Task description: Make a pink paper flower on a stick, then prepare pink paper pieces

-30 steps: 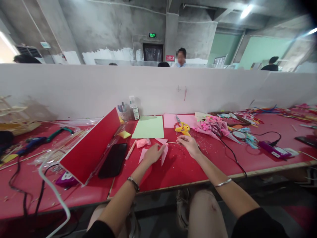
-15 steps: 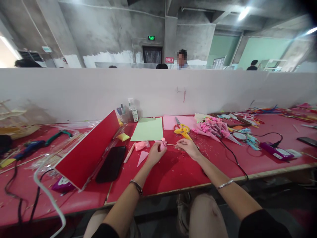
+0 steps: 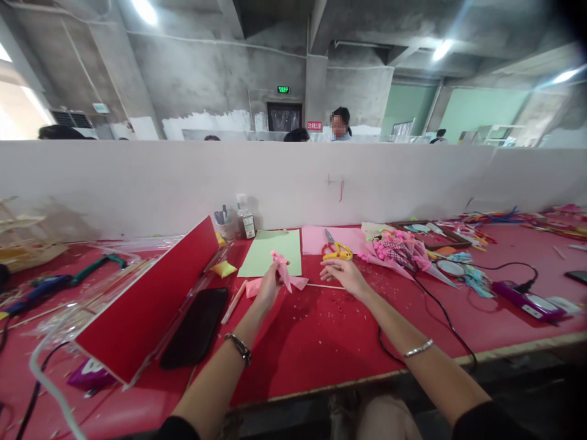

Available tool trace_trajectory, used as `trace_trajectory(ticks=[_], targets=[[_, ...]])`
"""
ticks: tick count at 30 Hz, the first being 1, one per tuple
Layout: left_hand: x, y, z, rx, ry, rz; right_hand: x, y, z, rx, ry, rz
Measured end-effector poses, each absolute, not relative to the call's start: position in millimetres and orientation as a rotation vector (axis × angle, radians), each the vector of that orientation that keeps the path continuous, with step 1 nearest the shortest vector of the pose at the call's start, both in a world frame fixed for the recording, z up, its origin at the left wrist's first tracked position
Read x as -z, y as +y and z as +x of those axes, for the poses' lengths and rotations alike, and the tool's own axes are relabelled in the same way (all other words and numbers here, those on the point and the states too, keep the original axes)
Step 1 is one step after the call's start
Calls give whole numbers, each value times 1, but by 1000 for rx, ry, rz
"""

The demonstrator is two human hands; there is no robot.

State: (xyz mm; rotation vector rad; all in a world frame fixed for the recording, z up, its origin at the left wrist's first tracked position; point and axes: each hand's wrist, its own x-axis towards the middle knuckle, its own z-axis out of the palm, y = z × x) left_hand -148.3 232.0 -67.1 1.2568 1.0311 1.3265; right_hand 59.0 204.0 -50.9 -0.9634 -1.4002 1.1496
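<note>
My left hand is closed on a small pink paper figure with a round pink top and flared paper hanging below. Its exact kind is unclear. Over the red table, my right hand is held with loosely bent fingers, and nothing shows in them. A thin pale stick lies between the hands, its right end close under my right hand. Just beyond that hand are scissors with yellow and red handles. Beside my left wrist, a pink packet and a pale pink stick rest on the table.
A green sheet and a pink sheet lie ahead. Pink paper cones are heaped at right, near a purple device with a black cable. On the left are a black phone and a slanted red board.
My left hand has moved left with the pink figure, away from the stick. My right hand has let go of the stick, which now lies on the table. The view has tilted up slightly.
</note>
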Motion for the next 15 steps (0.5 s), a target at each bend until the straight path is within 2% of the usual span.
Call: trace_trajectory(ticks=[6, 15], targets=[[70, 238, -130, -1278, 1049, 1229, 58, 223, 54, -1151, -1453, -955], [84, 238, -117, -1276, 1081, 1549, 57, 246, 37, -1081, -1476, -895]])
